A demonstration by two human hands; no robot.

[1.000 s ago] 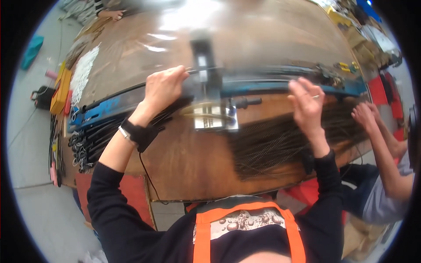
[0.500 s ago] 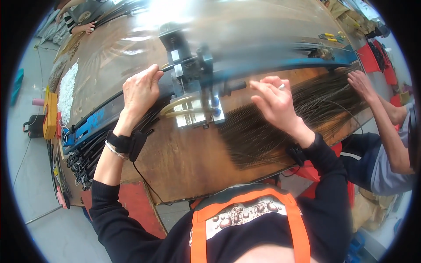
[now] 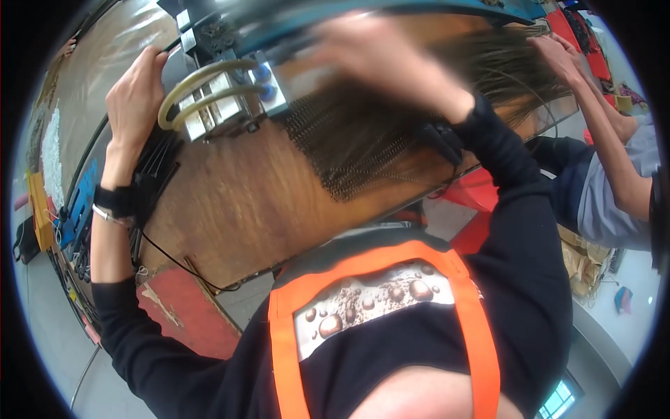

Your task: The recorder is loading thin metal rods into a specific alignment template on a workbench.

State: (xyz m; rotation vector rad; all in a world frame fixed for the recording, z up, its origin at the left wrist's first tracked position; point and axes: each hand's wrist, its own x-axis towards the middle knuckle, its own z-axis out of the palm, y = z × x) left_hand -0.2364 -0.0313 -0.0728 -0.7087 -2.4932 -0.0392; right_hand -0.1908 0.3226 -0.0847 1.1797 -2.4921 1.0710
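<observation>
Right of the machine [image 3: 222, 112], the right hand [image 3: 370, 56] has swung forward, seemingly reaching; I cannot tell either hand's grip.

The hoses [image 3: 209, 69] are dull yellow, the fittings [image 3: 268, 92] blue; the slender rods [image 3: 349, 150] are dark brown, finely zigzagged. The wooden tabletop [image 3: 223, 188] is brown (streaked darker), the apron trim [image 3: 363, 257] bright orange, the sleeves [image 3: 132, 318] black.

Two hoses [image 3: 202, 72], two blue fittings [image 3: 262, 72]
</observation>
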